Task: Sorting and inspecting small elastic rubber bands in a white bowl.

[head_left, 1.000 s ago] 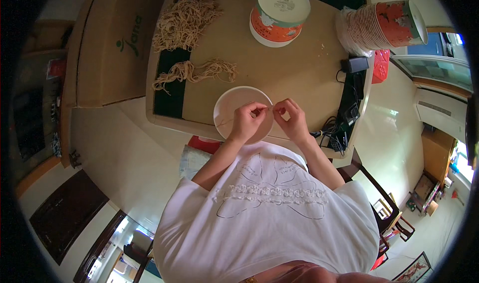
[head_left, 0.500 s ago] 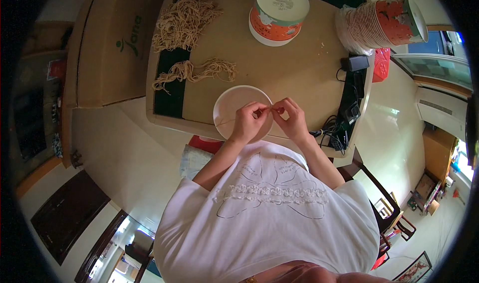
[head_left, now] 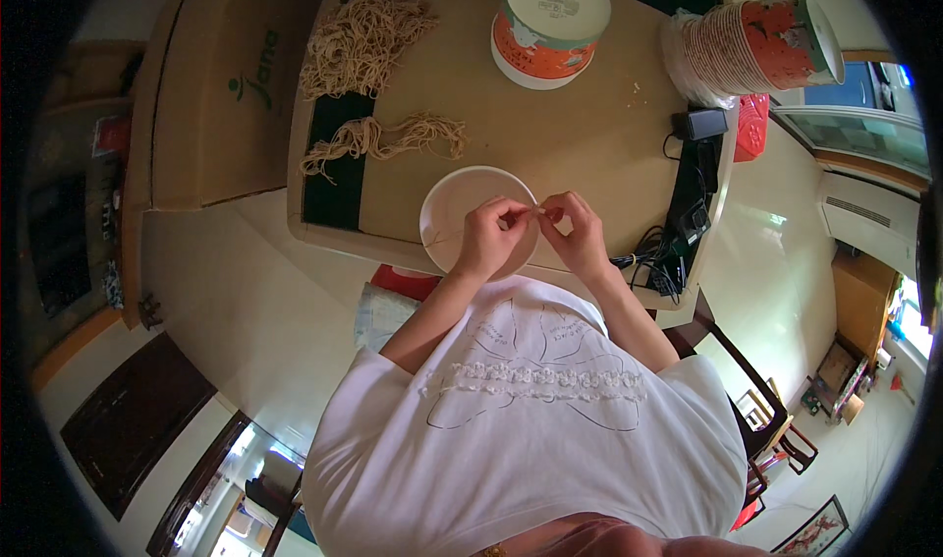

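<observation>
My left hand [head_left: 494, 231] and my right hand [head_left: 573, 231] meet fingertip to fingertip over the right rim of a white paper bowl [head_left: 450, 195]. Both are closed in a pinch on a thin beige string [head_left: 448, 237], one end of which shows left of my left hand, inside the bowl. The part between the fingertips is tiny and mostly hidden. Beyond the bowl, to the left, lies a loose hank of beige string [head_left: 368, 142]. Farther back is a bigger tangled heap of the same string [head_left: 363, 46].
Upturned orange-and-white paper tubs [head_left: 545, 51] stand at the back. A stack of patterned paper bowls [head_left: 756, 51] in plastic lies at the far right. A black adapter [head_left: 699, 125] and cables [head_left: 648, 257] line the table's right edge. A large cardboard box [head_left: 231, 95] stands left.
My joined fingertips have shifted very slightly to the right, still pinched together. The bowl and the string piles look unchanged.
</observation>
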The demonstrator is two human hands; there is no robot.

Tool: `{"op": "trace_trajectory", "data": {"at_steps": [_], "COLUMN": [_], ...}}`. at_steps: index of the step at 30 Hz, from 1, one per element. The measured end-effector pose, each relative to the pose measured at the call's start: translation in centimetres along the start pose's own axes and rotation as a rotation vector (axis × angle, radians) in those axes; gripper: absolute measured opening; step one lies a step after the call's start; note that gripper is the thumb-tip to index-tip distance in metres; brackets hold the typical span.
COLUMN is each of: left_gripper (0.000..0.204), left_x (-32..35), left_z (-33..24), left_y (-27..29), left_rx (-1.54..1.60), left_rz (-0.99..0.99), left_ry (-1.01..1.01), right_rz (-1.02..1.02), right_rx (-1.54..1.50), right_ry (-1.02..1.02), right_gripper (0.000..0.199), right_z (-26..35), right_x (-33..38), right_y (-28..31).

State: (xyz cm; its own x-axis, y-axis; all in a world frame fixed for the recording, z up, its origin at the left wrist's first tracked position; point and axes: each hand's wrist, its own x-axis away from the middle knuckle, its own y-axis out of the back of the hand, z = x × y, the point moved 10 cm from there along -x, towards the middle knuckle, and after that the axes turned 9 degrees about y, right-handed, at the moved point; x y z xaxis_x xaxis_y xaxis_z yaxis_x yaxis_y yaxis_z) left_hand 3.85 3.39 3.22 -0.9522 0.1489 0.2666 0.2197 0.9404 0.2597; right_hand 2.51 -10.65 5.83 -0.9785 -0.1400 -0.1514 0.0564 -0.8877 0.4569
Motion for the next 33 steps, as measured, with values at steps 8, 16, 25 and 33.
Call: {"op": "trace_trajectory", "data": {"at_steps": [8, 16, 25, 33], "left_gripper": [0.009, 0.009, 0.008, 0.006], "left_x": [0.1, 0.1, 0.0, 0.1], "left_z": [0.2, -0.4, -0.7, 0.6], "left_y": [0.0, 0.0, 0.0, 0.1], "left_rx": [0.008, 0.006, -0.043, 0.040], "left_rz": [-0.002, 0.009, 0.000, -0.016], "left_ry": [0.007, -0.011, -0.020, 0.040], "right_rz": [0.001, 0.022, 0.000, 0.000], "right_rx": [-0.011, -0.002, -0.011, -0.010], "right_ry": [-0.010, -0.032, -0.040, -0.051], "right_gripper": [0.012, 0.011, 0.012, 0.013], "right_z": [0.0, -0.2, -0.5, -0.5], "right_x": [0.1, 0.1, 0.1, 0.5], "right_y": [-0.1, -0.4, -0.3, -0.3]}}
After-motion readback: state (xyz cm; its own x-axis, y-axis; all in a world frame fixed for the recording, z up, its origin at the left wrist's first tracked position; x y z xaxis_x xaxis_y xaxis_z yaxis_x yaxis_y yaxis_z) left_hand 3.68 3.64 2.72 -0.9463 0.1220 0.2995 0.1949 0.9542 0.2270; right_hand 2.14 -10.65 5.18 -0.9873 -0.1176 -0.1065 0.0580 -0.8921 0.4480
